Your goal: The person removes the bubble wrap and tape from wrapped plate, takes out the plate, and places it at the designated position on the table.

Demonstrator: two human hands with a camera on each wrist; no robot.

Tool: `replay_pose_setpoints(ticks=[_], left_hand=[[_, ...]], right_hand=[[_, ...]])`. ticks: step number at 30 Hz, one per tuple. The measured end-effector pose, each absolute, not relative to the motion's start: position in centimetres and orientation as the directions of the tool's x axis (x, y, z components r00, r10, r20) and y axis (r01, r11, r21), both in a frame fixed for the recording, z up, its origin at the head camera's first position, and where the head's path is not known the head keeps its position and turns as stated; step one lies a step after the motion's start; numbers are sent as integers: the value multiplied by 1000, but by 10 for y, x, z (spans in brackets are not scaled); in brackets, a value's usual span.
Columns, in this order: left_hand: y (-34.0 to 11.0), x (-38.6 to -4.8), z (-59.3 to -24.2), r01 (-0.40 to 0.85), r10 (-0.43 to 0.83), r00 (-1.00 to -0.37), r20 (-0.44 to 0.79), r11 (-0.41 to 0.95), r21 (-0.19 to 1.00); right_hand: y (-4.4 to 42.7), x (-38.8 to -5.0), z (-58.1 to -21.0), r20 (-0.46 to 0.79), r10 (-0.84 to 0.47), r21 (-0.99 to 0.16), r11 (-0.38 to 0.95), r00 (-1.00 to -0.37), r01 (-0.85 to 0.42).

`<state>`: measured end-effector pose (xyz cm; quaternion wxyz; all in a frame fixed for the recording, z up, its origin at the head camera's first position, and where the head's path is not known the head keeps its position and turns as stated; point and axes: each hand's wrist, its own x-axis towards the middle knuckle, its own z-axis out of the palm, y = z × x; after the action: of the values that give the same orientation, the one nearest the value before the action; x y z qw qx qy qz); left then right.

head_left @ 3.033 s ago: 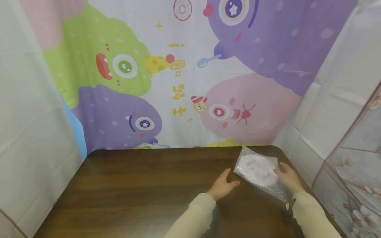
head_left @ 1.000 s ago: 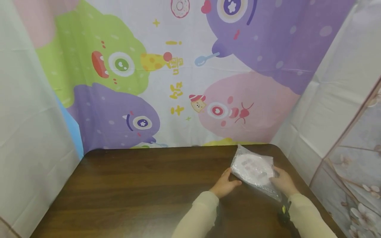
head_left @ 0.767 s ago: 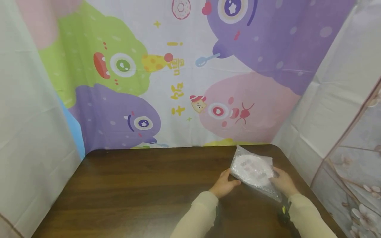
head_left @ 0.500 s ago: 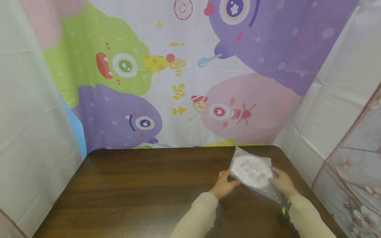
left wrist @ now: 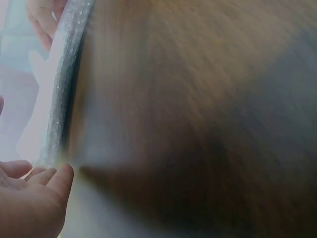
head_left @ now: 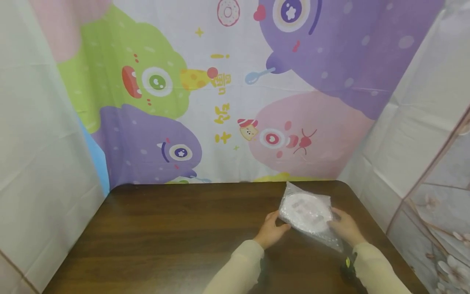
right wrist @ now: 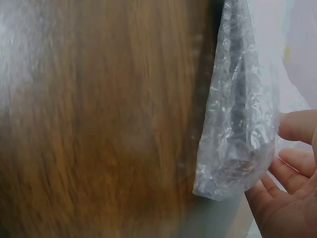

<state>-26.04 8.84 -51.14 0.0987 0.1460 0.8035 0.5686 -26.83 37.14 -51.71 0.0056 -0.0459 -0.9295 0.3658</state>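
Note:
In the head view a clear bubble-wrap packet (head_left: 307,213) with a round, flat, plate-like white thing inside is held tilted over the right side of the table. Faint grey and pink marks show on the white thing. My left hand (head_left: 271,232) grips the packet's left edge, thumb along the near side. On the opposite edge, my right hand (head_left: 346,226) holds it between thumb and fingers. The right wrist view shows the right thumb (right wrist: 297,126) against the crinkled bubble wrap (right wrist: 237,124). In the left wrist view, left fingertips (left wrist: 62,181) sit at the packet's lower end.
The dark brown wooden table (head_left: 154,237) has rounded far corners. Behind it hangs a cartoon monster curtain (head_left: 227,163). Pale cloth (head_left: 47,155) closes off the left, and a flowered cloth (head_left: 437,212) the right. A dark wrist device (head_left: 348,267) sits under the right sleeve.
Three seconds ago the left hand was apart from the packet; since then it has taken hold of the left edge. Packet and both hands have shifted slightly left.

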Motion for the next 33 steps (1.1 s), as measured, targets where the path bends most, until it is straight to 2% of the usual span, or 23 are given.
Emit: replay_pose_setpoints(ticks=[16,33], left_hand=[[64,-258,-522,219,257,-956,141,307,926],[35,-253,-529,245,194,-960,204,223,943]], right_hand=[[353,-269,-526,20,62,-719,694,-998,29],[324,-264,-524,25,5,-728,686,-1000,-15]])
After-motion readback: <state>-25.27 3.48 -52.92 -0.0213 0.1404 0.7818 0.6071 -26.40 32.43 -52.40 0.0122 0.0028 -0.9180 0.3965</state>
